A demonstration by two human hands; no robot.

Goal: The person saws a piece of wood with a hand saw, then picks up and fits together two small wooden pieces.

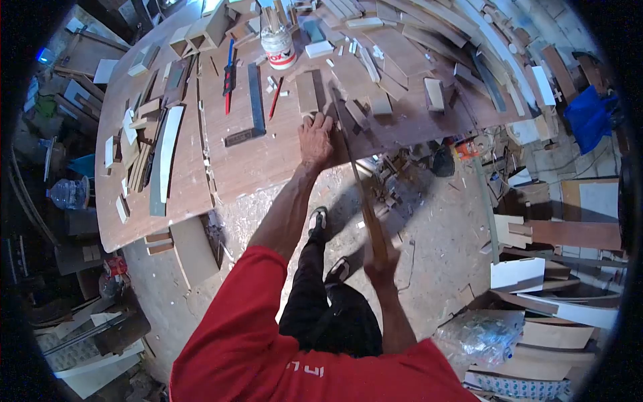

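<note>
My left hand (316,139) is at the front edge of the table, fingers curled over the near end of a small wooden board (309,92) and holding it against the top. My right hand (382,262), lower and nearer my body, is wrapped around the handle of a handsaw (362,187). The long blade slants up and away past the table edge, just right of my left hand. Whether its teeth touch the board cannot be made out. A try square (255,100) and a red pencil (276,98) lie left of the board.
On the wooden table (234,164) stand a white tub (278,48) holding sticks, a blue-and-red cutter (229,77) and several wood offcuts (434,95). Scraps litter the floor below the edge. Boards and a plastic bag (479,338) lie at right.
</note>
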